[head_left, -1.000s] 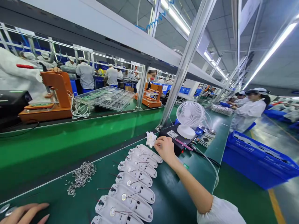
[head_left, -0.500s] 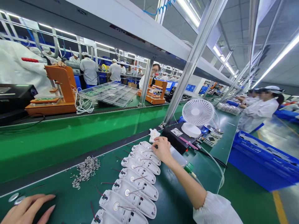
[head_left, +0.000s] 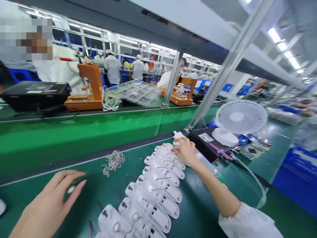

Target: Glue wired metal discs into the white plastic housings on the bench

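Left hand [head_left: 49,205] moved forward over green tabletop [head_left: 99,195], fingers loosely open, small white disc [head_left: 70,189] just beside fingertips. Right hand [head_left: 184,150] curled on farthest white housing [head_left: 166,148]; grip unclear.

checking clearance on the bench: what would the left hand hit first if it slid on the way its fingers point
Probably the loose heap of small metal parts ahead of the left hand, though a small white disc lies right by its fingertips and may come first; depth is unclear.
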Available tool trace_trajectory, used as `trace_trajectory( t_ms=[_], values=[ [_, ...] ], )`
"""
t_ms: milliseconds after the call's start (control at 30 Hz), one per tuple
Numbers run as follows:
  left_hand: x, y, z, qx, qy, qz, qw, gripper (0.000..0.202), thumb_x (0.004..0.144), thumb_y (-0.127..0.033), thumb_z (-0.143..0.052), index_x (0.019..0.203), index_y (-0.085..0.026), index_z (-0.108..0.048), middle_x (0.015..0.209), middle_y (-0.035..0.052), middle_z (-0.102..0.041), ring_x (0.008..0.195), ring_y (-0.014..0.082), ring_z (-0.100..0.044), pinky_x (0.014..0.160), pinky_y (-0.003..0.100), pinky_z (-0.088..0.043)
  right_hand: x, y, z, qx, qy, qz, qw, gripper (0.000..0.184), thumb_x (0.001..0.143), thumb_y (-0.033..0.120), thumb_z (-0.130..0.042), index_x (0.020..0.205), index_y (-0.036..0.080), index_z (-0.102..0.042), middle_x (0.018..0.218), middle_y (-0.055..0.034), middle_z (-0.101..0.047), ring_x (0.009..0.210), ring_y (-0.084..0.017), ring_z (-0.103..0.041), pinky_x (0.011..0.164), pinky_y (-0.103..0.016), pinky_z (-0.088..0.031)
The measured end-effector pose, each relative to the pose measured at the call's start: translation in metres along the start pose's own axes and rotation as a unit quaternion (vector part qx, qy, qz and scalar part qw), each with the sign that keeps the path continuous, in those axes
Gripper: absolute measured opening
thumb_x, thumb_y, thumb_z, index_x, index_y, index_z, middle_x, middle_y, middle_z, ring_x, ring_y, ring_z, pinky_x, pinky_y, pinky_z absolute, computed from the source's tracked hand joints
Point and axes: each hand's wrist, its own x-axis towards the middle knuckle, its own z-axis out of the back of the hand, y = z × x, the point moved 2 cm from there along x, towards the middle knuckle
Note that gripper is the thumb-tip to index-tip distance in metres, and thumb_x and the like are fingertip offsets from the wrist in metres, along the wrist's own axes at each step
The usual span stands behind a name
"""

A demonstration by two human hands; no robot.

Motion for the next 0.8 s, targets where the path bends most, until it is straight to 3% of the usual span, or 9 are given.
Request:
trace_trajectory(
  t_ms=[100, 200, 267, 333, 433, 533, 667, 800],
  values=[
    [-0.008, -0.028, 0.026, -0.083, 0.091, -0.056, 0.991, 0.020, 0.086, -0.038, -0.044, 0.100, -0.027, -0.053, 0.103, -0.0017, -0.057, 0.094, 0.0182, -0.057, 0.080, 0.026, -0.045, 0.002, -0.004, -0.005, 0.016, -0.023, 0.003, 1.000, 0.023, 0.075, 0.014, -0.056, 0.064, 0.029, -0.069, 0.111, -0.0033, -0.060, 0.113, -0.034, -0.036, 0.085, -0.050, -0.023],
    [-0.022, -0.056, 0.042, -0.163, 0.261, -0.136, 0.942, 0.019, 0.088, -0.034, -0.046, 0.104, -0.026, -0.054, 0.106, 0.0013, -0.057, 0.099, 0.0173, -0.054, 0.085, 0.028, -0.043, 0.002, -0.006, -0.007, 0.040, -0.066, 0.003, 0.997, 0.022, 0.076, 0.020, -0.053, 0.062, 0.027, -0.069, 0.106, -0.0047, -0.061, 0.109, -0.033, -0.038, 0.083, -0.051, -0.024],
    [-0.033, -0.069, 0.047, -0.175, 0.362, -0.176, 0.898, 0.035, 0.082, -0.032, -0.057, 0.116, -0.031, -0.049, 0.117, 0.0015, -0.053, 0.108, 0.0188, -0.049, 0.092, 0.032, -0.041, 0.000, -0.006, -0.002, 0.055, -0.111, -0.008, 0.992, 0.023, 0.079, 0.025, -0.050, 0.066, 0.025, -0.069, 0.104, -0.0064, -0.062, 0.105, -0.032, -0.040, 0.083, -0.050, -0.026],
    [-0.041, -0.076, 0.047, -0.165, 0.420, -0.201, 0.870, 0.060, 0.074, -0.026, -0.066, 0.127, -0.036, -0.039, 0.129, 0.0006, -0.046, 0.118, 0.0215, -0.041, 0.098, 0.036, -0.036, -0.007, -0.006, 0.008, 0.068, -0.157, -0.017, 0.985, 0.026, 0.082, 0.032, -0.047, 0.072, 0.023, -0.070, 0.104, -0.0074, -0.062, 0.104, -0.031, -0.042, 0.082, -0.048, -0.029],
    [-0.042, -0.081, 0.040, -0.139, 0.447, -0.227, 0.854, 0.078, 0.064, -0.017, -0.070, 0.130, -0.036, -0.033, 0.140, 0.0003, -0.035, 0.127, 0.0264, -0.030, 0.103, 0.045, -0.029, -0.022, -0.004, 0.026, 0.086, -0.196, -0.004, 0.977, 0.031, 0.085, 0.043, -0.044, 0.078, 0.026, -0.070, 0.104, -0.0048, -0.061, 0.102, -0.029, -0.044, 0.082, -0.046, -0.032],
    [-0.037, -0.087, 0.032, -0.097, 0.456, -0.267, 0.844, 0.080, 0.059, -0.011, -0.069, 0.129, -0.030, -0.035, 0.141, 0.0024, -0.033, 0.127, 0.0297, -0.027, 0.104, 0.051, -0.023, -0.040, 0.000, 0.042, 0.111, -0.213, 0.048, 0.970, 0.032, 0.086, 0.048, -0.044, 0.081, 0.029, -0.068, 0.103, -0.0025, -0.062, 0.100, -0.028, -0.047, 0.084, -0.046, -0.032],
    [-0.031, -0.096, 0.025, -0.069, 0.437, -0.326, 0.836, 0.073, 0.059, -0.008, -0.068, 0.124, -0.025, -0.039, 0.136, 0.0038, -0.039, 0.120, 0.0283, -0.035, 0.100, 0.047, -0.028, -0.063, 0.010, 0.053, 0.122, -0.214, 0.081, 0.966, 0.032, 0.088, 0.048, -0.041, 0.083, 0.028, -0.067, 0.104, -0.0040, -0.061, 0.101, -0.028, -0.048, 0.086, -0.048, -0.032],
    [-0.029, -0.099, 0.021, -0.050, 0.438, -0.345, 0.828, 0.061, 0.059, -0.014, -0.071, 0.114, -0.022, -0.046, 0.129, 0.0040, -0.046, 0.111, 0.0271, -0.040, 0.093, 0.043, -0.032, -0.080, 0.020, 0.054, 0.135, -0.220, 0.091, 0.962, 0.033, 0.089, 0.047, -0.040, 0.081, 0.028, -0.065, 0.101, -0.0050, -0.061, 0.098, -0.028, -0.050, 0.083, -0.048, -0.033]
  ],
)
